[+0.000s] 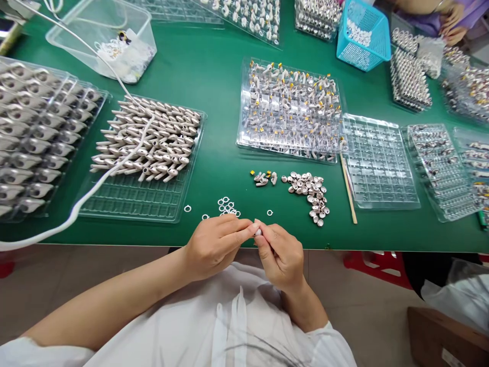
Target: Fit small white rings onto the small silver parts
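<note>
My left hand [216, 242] and my right hand [281, 252] meet at the table's front edge. Between their fingertips is a small white rounded part [258, 232], mostly hidden by the fingers; both hands pinch it. Thin white rings [226, 203] lie just beyond my left hand, with a single ring [270, 212] beyond the fingertips. To the right is a heap of small oval shell caps [309, 191], pale with shiny insides. A few white earbud pieces with yellow tabs [262, 178] lie beside the caps.
A clear tray of stemmed earbud shells [148, 148] stands left, crossed by a white cable [110, 173]. Stacked trays with yellow-tabbed parts [292, 112], a wooden stick [348, 188], a clear tray [382, 163] and a blue basket [359, 51] lie right. A co-worker's hands [454, 23] show top right.
</note>
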Demonstrator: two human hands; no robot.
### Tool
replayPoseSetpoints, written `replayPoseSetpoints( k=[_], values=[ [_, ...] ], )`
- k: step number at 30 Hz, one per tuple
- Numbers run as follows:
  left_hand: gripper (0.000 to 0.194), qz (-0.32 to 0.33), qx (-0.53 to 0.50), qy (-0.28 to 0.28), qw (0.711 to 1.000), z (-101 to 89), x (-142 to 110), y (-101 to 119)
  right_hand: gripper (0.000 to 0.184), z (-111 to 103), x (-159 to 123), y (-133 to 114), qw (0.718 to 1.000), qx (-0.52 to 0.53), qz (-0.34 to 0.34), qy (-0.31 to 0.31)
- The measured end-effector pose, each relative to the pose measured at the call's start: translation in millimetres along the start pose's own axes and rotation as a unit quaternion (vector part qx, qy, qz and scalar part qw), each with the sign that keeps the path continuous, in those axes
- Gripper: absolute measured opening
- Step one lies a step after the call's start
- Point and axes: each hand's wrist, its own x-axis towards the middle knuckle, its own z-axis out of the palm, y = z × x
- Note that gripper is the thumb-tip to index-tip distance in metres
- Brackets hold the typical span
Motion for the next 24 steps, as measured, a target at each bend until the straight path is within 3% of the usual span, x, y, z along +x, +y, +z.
replayPoseSetpoints(
  k=[13,19,24],
  values=[
    [0.039,0.021,0.043,-0.002,0.999,0.7,-9.0,-0.1,0.039,4.1,-3.1,-2.8,0.984,-0.161,-0.075,0.0],
    [0.034,0.021,0.056,-0.006,0.998,-1.9,-4.9,-0.1,0.035,2.2,-0.9,-6.1,0.996,-0.083,-0.033,-0.025],
    [0.033,0.031,0.063,-0.016,0.997,-2.3,-5.7,-1.2,0.028,2.9,0.6,-8.8,0.999,-0.05,0.0,-0.007]
  ],
)
